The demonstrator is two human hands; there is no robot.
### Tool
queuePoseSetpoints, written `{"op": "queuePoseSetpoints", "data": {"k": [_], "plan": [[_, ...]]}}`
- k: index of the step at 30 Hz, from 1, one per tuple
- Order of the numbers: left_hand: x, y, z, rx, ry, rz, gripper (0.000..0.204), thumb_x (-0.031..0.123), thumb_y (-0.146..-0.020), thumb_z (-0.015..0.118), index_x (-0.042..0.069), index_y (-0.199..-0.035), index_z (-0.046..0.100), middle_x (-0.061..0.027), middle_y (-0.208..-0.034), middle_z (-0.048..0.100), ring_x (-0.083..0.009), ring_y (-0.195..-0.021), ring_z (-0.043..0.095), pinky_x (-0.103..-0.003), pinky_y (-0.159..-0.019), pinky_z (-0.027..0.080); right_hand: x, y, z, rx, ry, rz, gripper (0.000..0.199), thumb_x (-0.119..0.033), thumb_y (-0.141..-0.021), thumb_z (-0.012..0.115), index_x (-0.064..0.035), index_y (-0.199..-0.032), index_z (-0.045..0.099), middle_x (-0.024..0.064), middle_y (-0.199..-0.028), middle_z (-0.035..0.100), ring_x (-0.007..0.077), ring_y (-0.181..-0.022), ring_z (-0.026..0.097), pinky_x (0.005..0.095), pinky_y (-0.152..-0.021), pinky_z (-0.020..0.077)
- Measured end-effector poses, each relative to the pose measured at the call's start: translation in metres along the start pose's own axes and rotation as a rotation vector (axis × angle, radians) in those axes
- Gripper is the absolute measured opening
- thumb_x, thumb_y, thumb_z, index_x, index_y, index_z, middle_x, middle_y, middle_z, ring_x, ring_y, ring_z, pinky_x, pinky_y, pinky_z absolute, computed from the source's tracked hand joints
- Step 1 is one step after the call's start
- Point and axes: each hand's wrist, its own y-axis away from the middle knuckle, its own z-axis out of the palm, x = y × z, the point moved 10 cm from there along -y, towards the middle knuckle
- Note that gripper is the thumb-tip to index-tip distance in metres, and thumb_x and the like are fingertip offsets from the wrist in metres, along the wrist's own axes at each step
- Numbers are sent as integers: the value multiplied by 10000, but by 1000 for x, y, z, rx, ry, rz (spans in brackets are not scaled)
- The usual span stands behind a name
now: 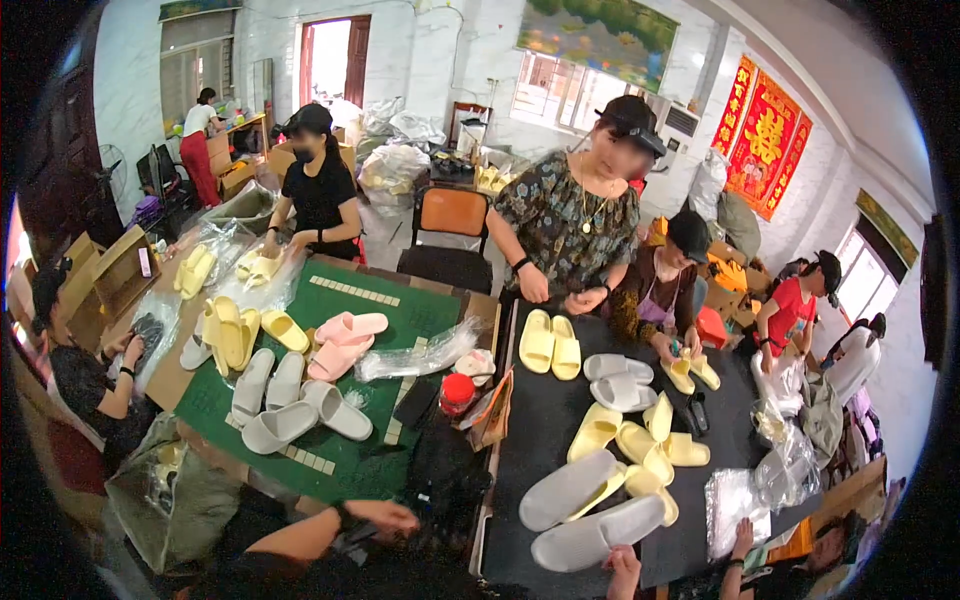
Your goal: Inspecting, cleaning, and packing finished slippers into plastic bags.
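My left hand (380,517) reaches in over the dark lower edge, a dark band at its wrist. Its fingers are curled in; what they may hold is hidden. At the black table's near edge, my right hand (622,572) grips the edge of a large grey slipper (598,535). A second grey slipper (565,490) lies just beyond it, partly over pale yellow slippers (645,452) in a loose heap. Further off stand a yellow pair (550,345) and a smaller grey pair (618,382).
On the left, a green-topped table (340,475) carries grey slippers (280,425), pink slippers (345,345) and a red-lidded jar (457,393). Clear plastic bags (738,505) lie at right under a co-worker's hand (742,540). Several people work around both tables; an orange-backed chair (450,215) stands behind.
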Motion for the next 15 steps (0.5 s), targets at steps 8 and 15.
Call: {"op": "queuePoseSetpoints", "data": {"k": [8, 15], "plan": [[194, -125, 25, -26, -506, 391, 450, 268, -876, 561, 12, -1230, 455, -166, -1099, 570, -265, -1030, 548, -376, -891, 435, 137, -34, 38, -153, 440, -42, 245, -184, -848, 502, 10, -700, 511, 135, -727, 532, 253, -645, 500, 365, -579, 384], [216, -184, 56, 373, -1151, 109, 737, 285, -762, 670, 164, -1378, 284, -271, -1026, 527, -434, -952, 522, -450, -798, 467, 105, -17, 31, 79, 403, -100, 169, -113, -844, 522, 41, -814, 583, 130, -815, 578, 209, -649, 554, 310, -599, 444]]}}
